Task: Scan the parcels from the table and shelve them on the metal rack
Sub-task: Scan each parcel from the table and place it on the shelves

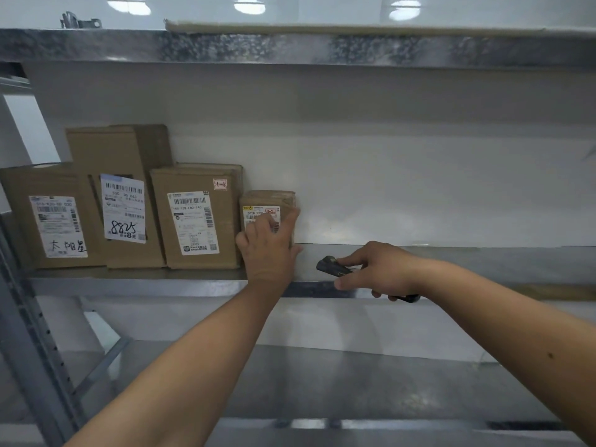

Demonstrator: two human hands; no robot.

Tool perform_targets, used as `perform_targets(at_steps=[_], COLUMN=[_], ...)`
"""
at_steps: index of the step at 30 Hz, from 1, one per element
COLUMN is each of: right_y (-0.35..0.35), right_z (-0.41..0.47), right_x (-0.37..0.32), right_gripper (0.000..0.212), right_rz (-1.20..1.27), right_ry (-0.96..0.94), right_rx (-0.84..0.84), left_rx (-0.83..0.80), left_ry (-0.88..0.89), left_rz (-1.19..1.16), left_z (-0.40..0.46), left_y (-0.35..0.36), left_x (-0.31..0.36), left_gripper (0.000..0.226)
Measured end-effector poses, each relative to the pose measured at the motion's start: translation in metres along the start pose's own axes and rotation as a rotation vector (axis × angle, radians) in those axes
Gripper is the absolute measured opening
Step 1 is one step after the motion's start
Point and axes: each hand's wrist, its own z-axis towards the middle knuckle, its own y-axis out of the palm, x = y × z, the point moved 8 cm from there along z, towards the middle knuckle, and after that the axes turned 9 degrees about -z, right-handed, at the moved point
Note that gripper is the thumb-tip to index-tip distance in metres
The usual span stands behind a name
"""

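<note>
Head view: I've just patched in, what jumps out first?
A row of four cardboard parcels stands on the rack's middle shelf at left, labels facing out. The left hand rests flat against the small parcel at the row's right end. Just right of it, the right hand grips a dark scanner over the shelf edge.
</note>
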Motion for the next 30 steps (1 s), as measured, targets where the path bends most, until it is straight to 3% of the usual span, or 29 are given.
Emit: perform_targets(at_steps=[3, 7, 15, 24, 30], right_y=[0.002, -0.001, 0.011, 0.030, 0.036], right_z=[0.001, -0.005, -0.036, -0.142, -0.252], right_x=[0.006, 0.009, 0.029, 0.118, 0.186], right_gripper=[0.019, 0.036, 0.039, 0.038, 0.044], right_rz=[0.032, -0.009, -0.049, -0.090, -0.061], right_ry=[0.004, 0.012, 0.111, 0.360, 0.599], right_rx=[-0.012, -0.004, -0.020, 0.038, 0.073], left_rx=[-0.009, -0.066, -0.309, -0.759, -0.999], left_ry=[-0.009, 0.004, 0.339, 0.419, 0.620], left_rz=[0.012, -0.039, -0.468, -0.638, -0.639], left_z=[0.002, 0.000, -0.036, -0.098, -0.171], left_y=[0.003, 0.003, 0.016, 0.053, 0.067], left_x=[0.000, 0.005, 0.076, 0.196, 0.316], left_gripper=[0.087, 0.075, 0.033, 0.040, 0.057])
